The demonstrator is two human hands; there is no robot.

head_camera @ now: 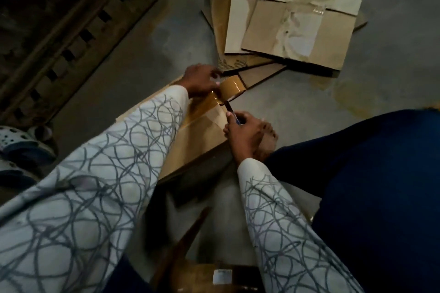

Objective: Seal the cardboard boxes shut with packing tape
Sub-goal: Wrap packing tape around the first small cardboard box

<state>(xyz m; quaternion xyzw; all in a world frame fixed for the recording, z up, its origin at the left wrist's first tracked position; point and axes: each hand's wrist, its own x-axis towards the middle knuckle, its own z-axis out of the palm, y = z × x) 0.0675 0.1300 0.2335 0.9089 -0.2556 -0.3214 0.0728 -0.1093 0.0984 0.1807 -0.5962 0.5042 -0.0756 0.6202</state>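
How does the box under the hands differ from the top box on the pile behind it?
The box under the hands has fresh brown tape running to the roll in the left hand; the top pile box shows only pale torn patches and a clear-tape scrap. The right hand holds a blue-handled tool at the first; the second lies untouched. Both are brown cardboard.
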